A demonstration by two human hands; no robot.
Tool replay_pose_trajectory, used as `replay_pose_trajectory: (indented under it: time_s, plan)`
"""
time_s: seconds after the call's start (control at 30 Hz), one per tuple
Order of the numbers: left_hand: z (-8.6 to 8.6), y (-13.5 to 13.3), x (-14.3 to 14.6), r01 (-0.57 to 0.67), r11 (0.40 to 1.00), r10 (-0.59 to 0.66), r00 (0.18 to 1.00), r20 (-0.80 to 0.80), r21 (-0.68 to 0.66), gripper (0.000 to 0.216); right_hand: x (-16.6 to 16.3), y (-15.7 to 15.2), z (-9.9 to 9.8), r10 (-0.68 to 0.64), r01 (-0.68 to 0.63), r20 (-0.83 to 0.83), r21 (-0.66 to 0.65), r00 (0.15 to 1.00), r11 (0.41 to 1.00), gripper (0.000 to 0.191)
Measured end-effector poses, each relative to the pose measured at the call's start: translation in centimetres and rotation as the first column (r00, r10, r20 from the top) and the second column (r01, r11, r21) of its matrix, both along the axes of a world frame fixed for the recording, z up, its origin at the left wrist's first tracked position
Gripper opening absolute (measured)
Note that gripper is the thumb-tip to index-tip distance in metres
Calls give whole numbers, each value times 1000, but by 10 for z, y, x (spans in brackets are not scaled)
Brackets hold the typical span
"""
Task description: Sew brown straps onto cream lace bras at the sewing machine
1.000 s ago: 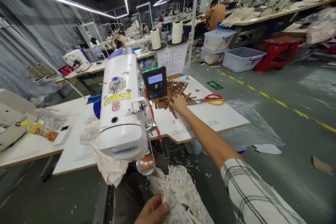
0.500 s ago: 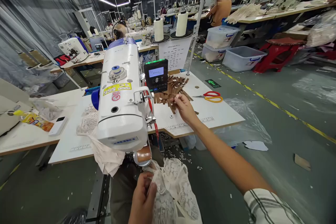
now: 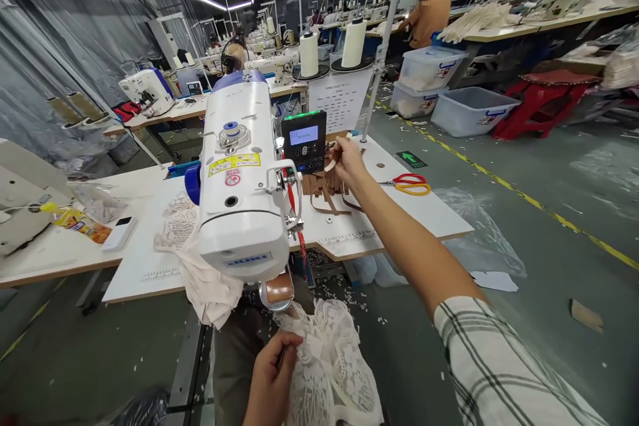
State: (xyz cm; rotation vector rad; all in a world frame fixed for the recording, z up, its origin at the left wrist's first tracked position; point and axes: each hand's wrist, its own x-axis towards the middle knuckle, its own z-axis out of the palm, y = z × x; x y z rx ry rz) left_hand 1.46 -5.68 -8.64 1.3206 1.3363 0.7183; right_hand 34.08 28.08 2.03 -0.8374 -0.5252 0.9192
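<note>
My left hand point(image 3: 273, 373) is closed on the edge of a white lace garment point(image 3: 349, 363) that lies over my lap. My right hand point(image 3: 348, 163) reaches out to a pile of brown fabric strips point(image 3: 324, 190) beside the control panel point(image 3: 303, 142). Its fingers are pinched on a strip point(image 3: 330, 165); other strips lie just under them. Between my arms and to the left stands a white sewing machine point(image 3: 242, 206), with pale fabric point(image 3: 212, 286) hanging off the table on its left side.
Red and orange scissors point(image 3: 412, 184) lie right of my forearm on the white table point(image 3: 434, 219). Thread cones point(image 3: 354, 43) stand behind the panel. On the left are a phone-like white device point(image 3: 120, 234) and a yellow packet point(image 3: 82, 223). Plastic bins point(image 3: 466, 110) and a red stool point(image 3: 544, 103) stand beyond.
My right hand has moved farther away over the pile, toward the control panel, and several strips have shifted. My left hand stays at the lace. The whole view has swung slightly left.
</note>
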Motion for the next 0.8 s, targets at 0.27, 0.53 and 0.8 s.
replay_pose_trajectory:
  time_s: [0.27,0.53,0.8]
  plan:
    - [-5,4,-3,-62,998,62,998,-3,6,48,5,-70,12,99,-108,61,157,993,982,30]
    - [10,13,-3,-12,998,14,999,-42,54,50,-39,-207,-17,556,-552,-225,84,800,829,25]
    - [25,24,20,175,972,-179,984,8,153,45,-113,-279,-53,670,-728,-487,97,560,678,28]
